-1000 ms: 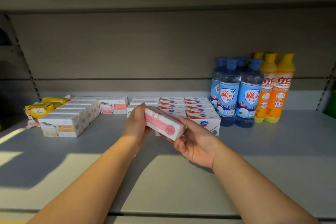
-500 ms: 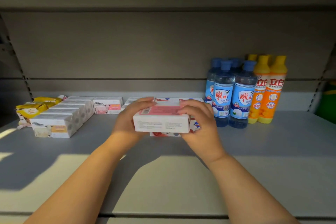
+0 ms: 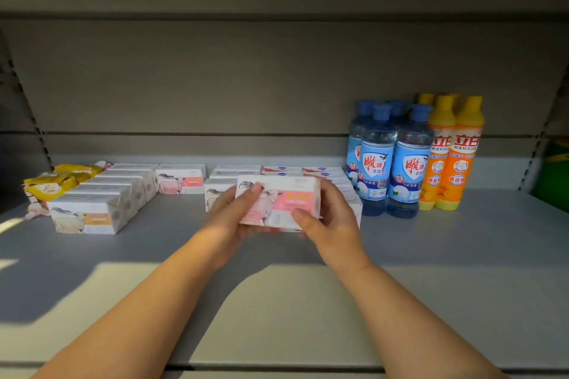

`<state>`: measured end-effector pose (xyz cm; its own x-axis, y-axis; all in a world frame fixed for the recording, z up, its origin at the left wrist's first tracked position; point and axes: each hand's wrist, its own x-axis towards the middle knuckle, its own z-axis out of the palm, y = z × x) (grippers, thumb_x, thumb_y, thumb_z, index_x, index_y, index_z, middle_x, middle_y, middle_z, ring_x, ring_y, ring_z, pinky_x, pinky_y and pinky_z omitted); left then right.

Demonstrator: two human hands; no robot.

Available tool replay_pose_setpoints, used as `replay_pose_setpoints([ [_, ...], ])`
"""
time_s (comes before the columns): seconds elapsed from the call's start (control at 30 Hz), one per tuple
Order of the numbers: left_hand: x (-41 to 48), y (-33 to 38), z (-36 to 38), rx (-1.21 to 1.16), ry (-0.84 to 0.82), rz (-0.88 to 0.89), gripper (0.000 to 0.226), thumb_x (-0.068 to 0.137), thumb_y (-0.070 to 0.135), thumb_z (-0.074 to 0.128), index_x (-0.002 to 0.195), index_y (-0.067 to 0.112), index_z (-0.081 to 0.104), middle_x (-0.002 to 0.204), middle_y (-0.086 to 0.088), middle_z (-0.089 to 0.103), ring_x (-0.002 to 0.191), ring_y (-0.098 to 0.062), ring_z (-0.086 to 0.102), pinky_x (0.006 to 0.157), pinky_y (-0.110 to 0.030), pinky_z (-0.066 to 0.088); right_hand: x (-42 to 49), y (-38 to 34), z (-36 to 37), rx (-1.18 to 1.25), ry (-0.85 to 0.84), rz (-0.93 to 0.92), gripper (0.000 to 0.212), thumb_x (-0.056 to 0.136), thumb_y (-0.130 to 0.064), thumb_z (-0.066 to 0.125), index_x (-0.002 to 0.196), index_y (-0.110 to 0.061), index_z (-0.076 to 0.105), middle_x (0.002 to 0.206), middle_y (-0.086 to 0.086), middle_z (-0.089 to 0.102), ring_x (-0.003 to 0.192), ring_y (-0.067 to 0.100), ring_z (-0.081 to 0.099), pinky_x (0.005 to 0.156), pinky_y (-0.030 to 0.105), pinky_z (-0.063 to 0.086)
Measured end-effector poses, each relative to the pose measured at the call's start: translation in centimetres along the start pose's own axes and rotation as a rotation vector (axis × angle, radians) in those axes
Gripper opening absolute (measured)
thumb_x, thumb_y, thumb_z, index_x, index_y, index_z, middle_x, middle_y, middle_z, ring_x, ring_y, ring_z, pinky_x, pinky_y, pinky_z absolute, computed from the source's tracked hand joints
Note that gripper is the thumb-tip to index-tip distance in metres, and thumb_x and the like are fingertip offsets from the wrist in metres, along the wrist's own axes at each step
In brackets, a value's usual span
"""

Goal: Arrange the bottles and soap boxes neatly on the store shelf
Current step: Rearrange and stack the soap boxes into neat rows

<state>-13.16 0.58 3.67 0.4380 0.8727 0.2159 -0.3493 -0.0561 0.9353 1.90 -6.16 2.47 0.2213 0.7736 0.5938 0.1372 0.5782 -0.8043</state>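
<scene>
Both forearms come in from the bottom edge over the grey shelf (image 3: 462, 271); there is a sunlit patch on its front part. Left hand (image 3: 228, 214) and right hand (image 3: 331, 220) both grip one pink soap box (image 3: 278, 201), one hand at each end, fingers curled round it and thumbs on the front face. The box looks lifted clear of the shelf, long side level. Its printed face (sheep picture, pink label) faces the camera.

Just behind the left hand is a white box (image 3: 215, 191) on the shelf, partly hidden. To the left, a row of white-and-orange soap boxes (image 3: 101, 203) runs back, packed tight. Yellow packets (image 3: 52, 183) lie just beside it at the far left.

Toward the back are a lone pink-label box (image 3: 180, 179) and stacks of flat red-and-white boxes (image 3: 308, 170). Right of those, blue bottles (image 3: 391, 157) stand upright in a cluster, with orange bottles (image 3: 452, 151) touching alongside. The grey back panel (image 3: 215, 80) is behind everything.
</scene>
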Motion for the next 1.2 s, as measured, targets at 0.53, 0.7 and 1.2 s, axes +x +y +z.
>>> replay_pose_setpoints([
  [0.53, 0.7, -1.6, 0.3, -0.096, -0.58, -0.904, 0.047, 0.095, 0.032, 0.038, 0.07, 0.002, 0.065, 0.062, -0.011, 0.058, 0.051, -0.017, 0.059, 0.04, -0.019, 0.049, 0.1, 0.3, 1.9, -0.439, 0.084, -0.011, 0.07, 0.063, -0.053, 0.076, 0.125, -0.032, 0.052, 0.106, -0.015, 0.05, 0.095, -0.009, 0.048, 0.087, 0.013, 0.042],
  [0.7, 1.4, -0.4, -1.6, 0.219, -0.098, -0.471, 0.052, 0.073, 0.067, 0.05, 0.079, 0.016, 0.064, 0.061, -0.003, 0.058, 0.047, -0.012, 0.053, 0.043, -0.019, 0.047, 0.1, 0.9, 0.5, -0.185, -0.069, 0.02, 0.065, 0.063, -0.01, 0.084, 0.112, -0.034, 0.048, 0.114, -0.011, 0.061, 0.105, 0.003, 0.059, 0.091, 0.024, 0.049],
  [1.2, 0.4, 2.4, -8.3, 0.404, -0.021, -0.154, 0.033, 0.065, -0.012, 0.072, 0.086, 0.007, 0.056, 0.089, -0.012, 0.069, 0.083, -0.024, 0.067, 0.088, -0.039, 0.051, -1.2, 3.3, 1.2, -0.336, -0.409, 0.259, 0.077, 0.073, -0.003, 0.074, 0.115, -0.056, 0.037, 0.109, -0.01, 0.061, 0.098, 0.008, 0.064, 0.086, 0.024, 0.052],
])
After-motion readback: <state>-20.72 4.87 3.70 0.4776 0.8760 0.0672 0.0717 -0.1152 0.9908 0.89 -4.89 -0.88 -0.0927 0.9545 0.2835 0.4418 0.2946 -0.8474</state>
